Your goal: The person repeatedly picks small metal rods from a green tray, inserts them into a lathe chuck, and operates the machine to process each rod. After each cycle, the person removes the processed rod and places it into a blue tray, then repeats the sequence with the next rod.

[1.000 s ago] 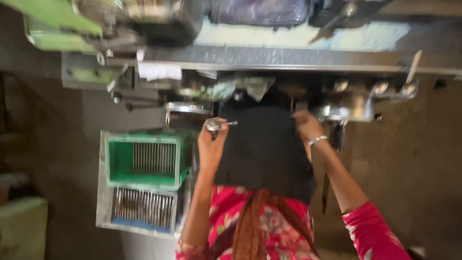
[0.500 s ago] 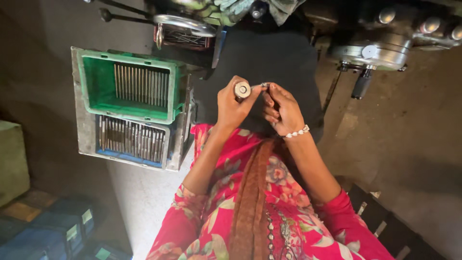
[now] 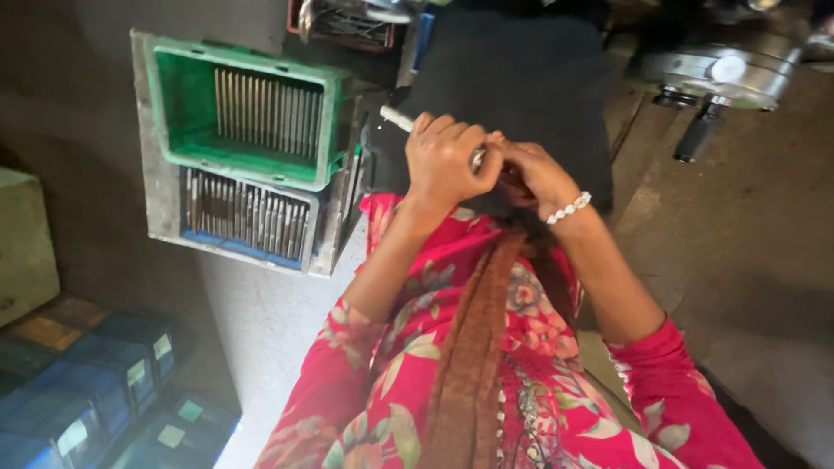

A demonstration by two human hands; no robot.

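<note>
Fingers [image 3: 452,139] of the left hand [image 3: 443,161] were curled tight around a small metal rod [image 3: 398,118], whose pale end stuck out to the left of the fist, apparently so that it could be kept steady. The right hand [image 3: 534,174] was pressed against the left, its fingertips pinched at the rod's other, shiny end; exactly what was gripped there could not be told. Both hands were held close in front of the body, over a dark cloth [image 3: 521,78], probably for control and a near view. A pale bead bracelet [image 3: 569,208] was worn on the right wrist. Just to the left, a green crate [image 3: 187,104] of upright metal pieces was stacked over a blue tray [image 3: 239,252] filled alike, within easy reach. Grey machine parts [image 3: 721,74] were seen at the upper right.
</note>
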